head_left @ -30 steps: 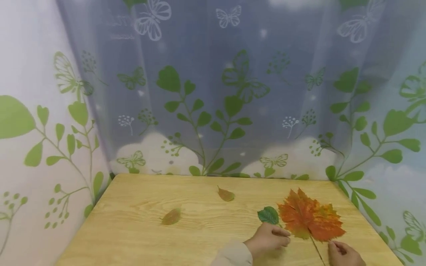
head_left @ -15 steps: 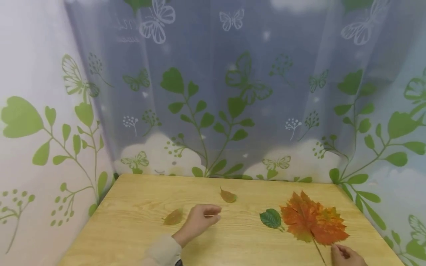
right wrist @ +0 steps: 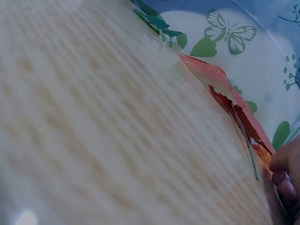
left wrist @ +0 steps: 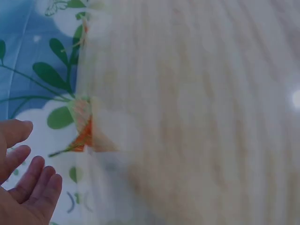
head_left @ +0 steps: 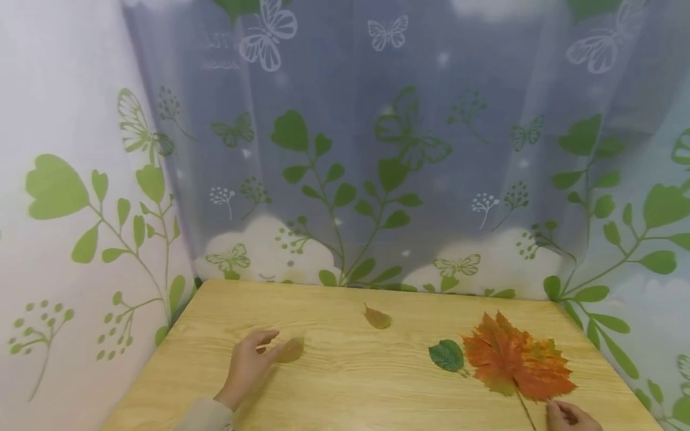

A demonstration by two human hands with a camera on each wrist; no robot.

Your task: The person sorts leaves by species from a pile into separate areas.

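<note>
My left hand reaches over the table's left side, thumb and fingers apart, beside a small orange-green leaf. In the head view its fingertips overlap the leaf's stem end. The left wrist view shows the loosely spread left hand with the leaf just past the fingers, nothing between them. At the right, my right hand pinches the lower edge of a large orange-red maple leaf with a long thin stem. In the right wrist view the curled fingers meet the maple leaf's edge.
A small green leaf with a short stem lies just left of the maple leaf. Another small orange-green leaf is near the back of the wooden table. Printed curtains enclose the table's back and sides.
My left hand has moved from beside the green leaf across the table to the small leaf on the left. The right hand stays at the maple leaf's edge. The view has shifted slightly.
</note>
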